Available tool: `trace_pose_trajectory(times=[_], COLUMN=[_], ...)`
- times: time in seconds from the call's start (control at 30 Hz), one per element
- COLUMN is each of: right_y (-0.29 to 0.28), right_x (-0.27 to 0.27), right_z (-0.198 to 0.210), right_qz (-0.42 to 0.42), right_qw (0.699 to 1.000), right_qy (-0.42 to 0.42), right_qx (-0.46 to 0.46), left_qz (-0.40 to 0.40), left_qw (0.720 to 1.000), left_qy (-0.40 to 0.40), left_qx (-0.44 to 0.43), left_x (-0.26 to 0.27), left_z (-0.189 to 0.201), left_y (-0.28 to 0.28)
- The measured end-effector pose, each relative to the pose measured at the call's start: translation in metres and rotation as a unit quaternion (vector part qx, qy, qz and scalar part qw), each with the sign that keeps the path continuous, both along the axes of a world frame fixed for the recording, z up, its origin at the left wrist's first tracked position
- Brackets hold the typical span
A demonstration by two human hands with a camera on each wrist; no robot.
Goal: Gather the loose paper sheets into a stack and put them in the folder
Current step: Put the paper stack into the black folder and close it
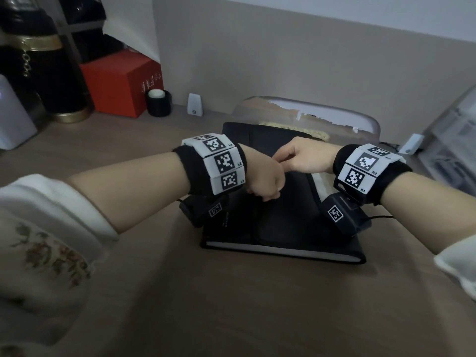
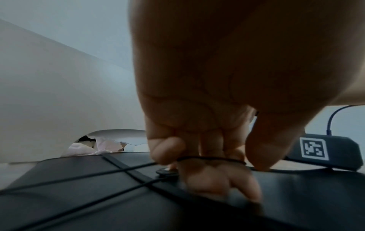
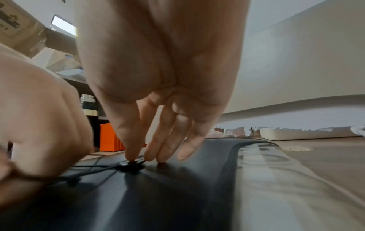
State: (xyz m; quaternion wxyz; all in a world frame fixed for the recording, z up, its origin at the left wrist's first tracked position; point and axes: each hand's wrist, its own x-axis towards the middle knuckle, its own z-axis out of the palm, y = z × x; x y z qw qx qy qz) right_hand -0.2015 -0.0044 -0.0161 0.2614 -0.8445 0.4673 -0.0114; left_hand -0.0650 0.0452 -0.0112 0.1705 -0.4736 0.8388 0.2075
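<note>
At the upper left of the head view a red box [image 1: 121, 85] and a black roll of tape [image 1: 159, 103] stand against the wall, well apart from the work.

Left of centre, the left hand [image 1: 262, 182] is curled into a fist over the middle of the black folder [image 1: 280, 228]. The left wrist view shows its fingers [image 2: 168, 150] bent round a thin black cord [image 2: 211, 158], which runs from the hand across the cover towards the lower left of that frame. So this hand is clamped on the cord.

At centre, the folder lies flat and closed on the brown table [image 1: 231, 305], with a pale line of page edges showing along its near side. No loose sheets are visible on the table.

Right of centre, the right hand [image 1: 301, 157] reaches in from the right and meets the left hand. In the right wrist view its fingers [image 3: 134, 140] are straight and spread, the tips pressing down on the cover, with one tip on the round black button [image 3: 131, 164] where the cord ends. It grips nothing.

Judging from this, the gathering and filing look done and the flap is down. What seems to be left is the fastening: winding the cord round the button. Whether any turn is already made cannot be told.
</note>
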Motion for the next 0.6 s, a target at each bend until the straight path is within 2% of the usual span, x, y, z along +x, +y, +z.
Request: trace_pose_trajectory(times=[0.13, 0.23, 0.33, 0.5, 0.6], right_y=[0.009, 0.007, 0.002, -0.005, -0.008], right_x=[-0.009, -0.011, -0.011, -0.018, -0.021], right_z=[0.003, 0.0, -0.005, -0.008, -0.012], right_qz=[-0.005, -0.022, -0.051, -0.135, -0.172], right_qw=[0.999, 0.997, 0.989, 0.963, 0.96], right_qy=[-0.032, -0.052, -0.094, -0.189, -0.189], right_qx=[0.026, 0.055, 0.105, 0.136, 0.111], left_qz=[-0.037, -0.048, -0.035, 0.0, 0.021], left_qw=[0.997, 0.996, 0.997, 0.997, 0.998], left_qy=[-0.016, -0.024, -0.013, 0.004, 0.014], left_qx=[-0.062, -0.069, -0.063, -0.073, -0.059], left_x=[-0.013, -0.02, -0.024, -0.027, -0.028], left_z=[0.003, 0.005, 0.008, 0.009, 0.005], left_y=[-0.006, -0.015, -0.027, -0.044, -0.056])
